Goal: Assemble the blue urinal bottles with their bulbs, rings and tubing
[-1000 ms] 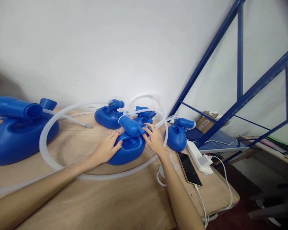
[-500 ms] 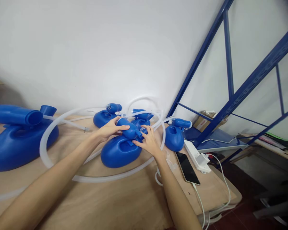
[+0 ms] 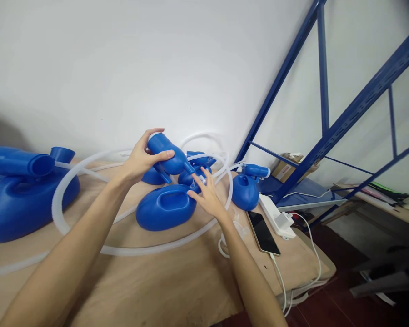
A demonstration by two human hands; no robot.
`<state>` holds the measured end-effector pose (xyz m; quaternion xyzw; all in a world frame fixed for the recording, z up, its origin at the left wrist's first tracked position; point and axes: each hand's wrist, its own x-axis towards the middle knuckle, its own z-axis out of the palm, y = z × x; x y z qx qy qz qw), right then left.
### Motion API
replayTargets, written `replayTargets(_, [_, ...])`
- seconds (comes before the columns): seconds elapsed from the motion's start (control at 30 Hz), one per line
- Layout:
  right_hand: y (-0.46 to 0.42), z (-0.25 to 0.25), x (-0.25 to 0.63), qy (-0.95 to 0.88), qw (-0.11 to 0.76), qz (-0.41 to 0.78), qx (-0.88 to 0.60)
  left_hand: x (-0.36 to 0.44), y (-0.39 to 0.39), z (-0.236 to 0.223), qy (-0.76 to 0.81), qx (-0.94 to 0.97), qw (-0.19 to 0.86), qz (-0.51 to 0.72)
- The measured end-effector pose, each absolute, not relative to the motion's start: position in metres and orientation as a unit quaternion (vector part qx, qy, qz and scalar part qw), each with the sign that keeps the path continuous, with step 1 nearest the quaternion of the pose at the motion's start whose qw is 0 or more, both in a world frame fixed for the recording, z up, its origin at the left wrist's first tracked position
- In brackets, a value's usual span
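Observation:
My left hand is closed round a blue plastic spout piece, held lifted above a blue oval container on the wooden table. My right hand is at the right end of that container, its fingers spread near the spout's narrow tip and a small clear fitting. Whether the fingers grip the fitting is unclear. A long translucent white tube loops round the container.
A large blue container lies at the left. More small blue containers sit behind and to the right. A phone, a white power strip and cables lie at the table's right edge. Blue shelf frames stand to the right.
My left hand moved from the container's side to the spout piece and lifted it off the container. My right hand stayed near the spout's tip.

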<state>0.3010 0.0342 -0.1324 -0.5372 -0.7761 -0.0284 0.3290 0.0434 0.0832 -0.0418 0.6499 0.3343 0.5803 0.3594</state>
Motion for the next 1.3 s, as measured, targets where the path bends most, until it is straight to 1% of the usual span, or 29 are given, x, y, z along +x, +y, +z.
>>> replayTargets(0.1, [0.001, -0.112, 0.337, -0.774, 0.304, 0.044, -0.553, 0.042, 0.070, -0.032, 0.315, 0.687, 0.368, 0.543])
replayTargets(0.17, [-0.028, -0.113, 0.373, -0.754, 0.262, 0.050, -0.600, 0.040, 0.066, -0.031, 0.308, 0.705, 0.342, 0.539])
replayTargets(0.27, [-0.064, -0.139, 0.424, -0.668, 0.204, 0.032, -0.715, 0.040, 0.065, -0.030, 0.302, 0.756, 0.282, 0.507])
replayTargets(0.3, [-0.071, -0.150, 0.436, -0.639, 0.184, 0.046, -0.745, 0.040, 0.064, -0.030, 0.297, 0.776, 0.269, 0.487])
replayTargets(0.33, [-0.075, -0.162, 0.445, -0.624, 0.170, 0.075, -0.759, 0.041, 0.062, -0.029, 0.290, 0.793, 0.262, 0.467])
replayTargets(0.43, [-0.076, -0.187, 0.453, -0.614, 0.170, 0.121, -0.762, 0.047, 0.056, -0.029, 0.262, 0.813, 0.276, 0.441])
replayTargets(0.5, [-0.069, -0.194, 0.451, -0.612, 0.202, 0.133, -0.753, 0.051, 0.052, -0.029, 0.261, 0.803, 0.300, 0.443])
replayTargets(0.63, [-0.055, -0.194, 0.445, -0.580, 0.334, 0.148, -0.728, 0.054, 0.051, -0.032, 0.278, 0.756, 0.394, 0.443])
replayTargets(0.7, [-0.048, -0.192, 0.443, -0.566, 0.373, 0.132, -0.723, 0.053, 0.055, -0.033, 0.287, 0.742, 0.412, 0.444])
replayTargets(0.83, [-0.033, -0.182, 0.437, -0.543, 0.421, 0.095, -0.720, 0.048, 0.061, -0.033, 0.310, 0.736, 0.403, 0.448])
replayTargets(0.93, [-0.022, -0.169, 0.428, -0.535, 0.450, 0.095, -0.708, 0.045, 0.060, -0.030, 0.314, 0.746, 0.385, 0.443])
replayTargets(1.2, [0.012, -0.117, 0.389, -0.557, 0.486, 0.174, -0.651, 0.043, 0.056, -0.032, 0.310, 0.795, 0.337, 0.398])
replayTargets(1.3, [0.018, -0.088, 0.353, -0.575, 0.533, 0.207, -0.585, 0.043, 0.057, -0.035, 0.305, 0.816, 0.331, 0.363])
